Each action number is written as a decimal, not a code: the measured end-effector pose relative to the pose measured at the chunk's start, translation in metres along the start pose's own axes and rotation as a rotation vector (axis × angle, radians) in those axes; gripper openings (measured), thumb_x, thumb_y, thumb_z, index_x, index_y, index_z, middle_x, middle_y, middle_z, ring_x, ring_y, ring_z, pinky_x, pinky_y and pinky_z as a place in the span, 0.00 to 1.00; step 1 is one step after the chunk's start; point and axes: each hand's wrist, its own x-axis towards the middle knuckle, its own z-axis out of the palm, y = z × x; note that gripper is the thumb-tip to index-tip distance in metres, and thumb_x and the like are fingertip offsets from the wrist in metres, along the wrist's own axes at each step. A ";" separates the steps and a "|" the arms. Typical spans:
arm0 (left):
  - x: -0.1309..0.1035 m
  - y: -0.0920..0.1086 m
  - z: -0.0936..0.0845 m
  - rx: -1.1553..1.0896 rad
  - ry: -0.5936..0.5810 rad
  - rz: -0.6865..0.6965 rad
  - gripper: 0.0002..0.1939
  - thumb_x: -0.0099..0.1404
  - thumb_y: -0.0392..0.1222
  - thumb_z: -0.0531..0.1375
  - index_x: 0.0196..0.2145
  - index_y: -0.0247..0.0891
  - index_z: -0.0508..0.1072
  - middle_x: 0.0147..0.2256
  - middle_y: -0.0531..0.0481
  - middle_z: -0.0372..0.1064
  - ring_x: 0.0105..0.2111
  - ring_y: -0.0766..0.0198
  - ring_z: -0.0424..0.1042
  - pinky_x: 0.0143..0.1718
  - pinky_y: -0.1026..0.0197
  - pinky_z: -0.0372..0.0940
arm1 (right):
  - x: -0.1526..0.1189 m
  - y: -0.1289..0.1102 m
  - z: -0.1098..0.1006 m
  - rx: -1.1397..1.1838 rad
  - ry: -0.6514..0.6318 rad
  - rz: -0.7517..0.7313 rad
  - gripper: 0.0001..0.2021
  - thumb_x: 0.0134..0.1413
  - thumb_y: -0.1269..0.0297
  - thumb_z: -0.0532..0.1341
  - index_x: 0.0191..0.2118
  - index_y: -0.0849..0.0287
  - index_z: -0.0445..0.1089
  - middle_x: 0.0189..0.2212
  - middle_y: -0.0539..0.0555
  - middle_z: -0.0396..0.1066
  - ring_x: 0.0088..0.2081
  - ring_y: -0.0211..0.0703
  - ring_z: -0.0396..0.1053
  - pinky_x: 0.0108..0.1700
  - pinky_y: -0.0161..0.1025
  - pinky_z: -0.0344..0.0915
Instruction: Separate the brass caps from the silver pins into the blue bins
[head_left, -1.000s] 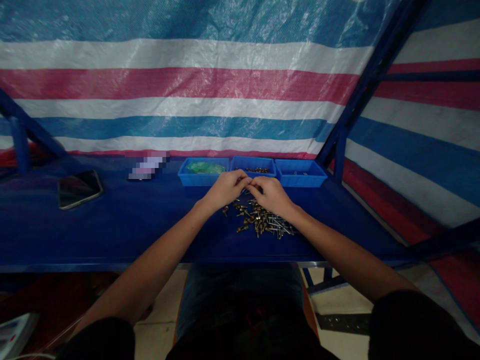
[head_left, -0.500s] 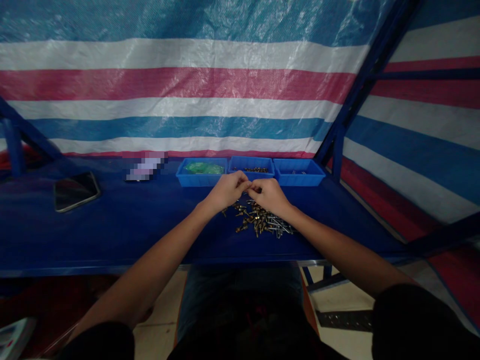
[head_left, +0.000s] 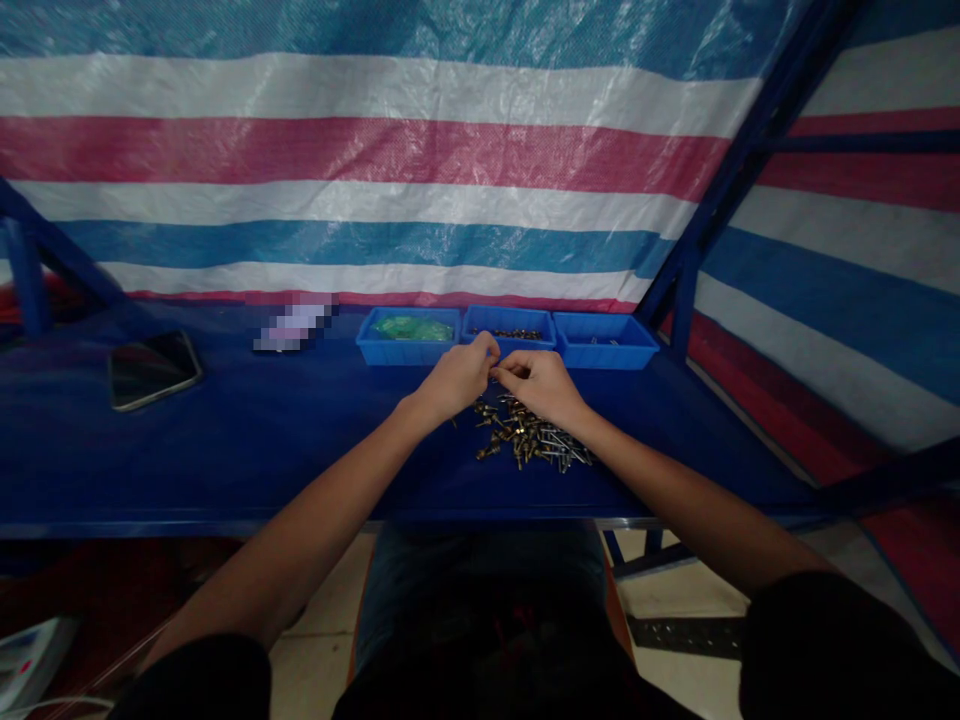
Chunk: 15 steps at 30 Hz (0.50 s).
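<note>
My left hand (head_left: 463, 376) and my right hand (head_left: 545, 384) meet at the fingertips above the blue table. Both have their fingers pinched together, and what lies between them is too small to make out. Just below the hands is a pile of brass-coloured and silver screws (head_left: 529, 440), partly covered by my right hand. Behind the hands stand three blue bins in a row: the left bin (head_left: 405, 354) holds a green plastic bag (head_left: 414, 328), the middle bin (head_left: 545, 346) has small brass-coloured parts, and the right bin (head_left: 609, 356) has a few small silver pieces.
A dark phone (head_left: 154, 370) lies on the left of the blue table (head_left: 300, 440), with a blurred pale item (head_left: 295, 323) behind it. Striped sheeting (head_left: 375, 150) hangs behind the table. A blue metal frame (head_left: 694, 230) rises at the right.
The view has shifted slightly. My fingertips have parted a little and changed their pinch, while both hands stay above the screw pile.
</note>
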 end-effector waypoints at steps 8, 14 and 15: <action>-0.001 0.002 -0.001 0.039 0.010 -0.015 0.08 0.68 0.33 0.48 0.42 0.37 0.65 0.29 0.47 0.72 0.32 0.55 0.74 0.34 0.57 0.62 | -0.002 0.001 -0.007 -0.276 -0.010 -0.236 0.05 0.54 0.70 0.60 0.38 0.60 0.70 0.21 0.47 0.67 0.25 0.37 0.63 0.31 0.36 0.55; -0.001 0.002 -0.001 0.015 0.030 0.013 0.08 0.68 0.33 0.49 0.42 0.37 0.65 0.28 0.49 0.70 0.31 0.56 0.74 0.34 0.58 0.63 | -0.002 0.003 -0.006 -0.363 -0.010 -0.272 0.05 0.57 0.70 0.58 0.38 0.59 0.70 0.26 0.50 0.70 0.30 0.41 0.66 0.35 0.37 0.57; -0.001 0.002 -0.001 0.010 0.034 0.019 0.08 0.68 0.34 0.49 0.42 0.37 0.66 0.28 0.49 0.70 0.31 0.56 0.74 0.34 0.57 0.63 | -0.002 0.003 -0.006 -0.364 -0.005 -0.271 0.05 0.57 0.70 0.57 0.38 0.59 0.70 0.26 0.51 0.70 0.30 0.41 0.67 0.35 0.37 0.57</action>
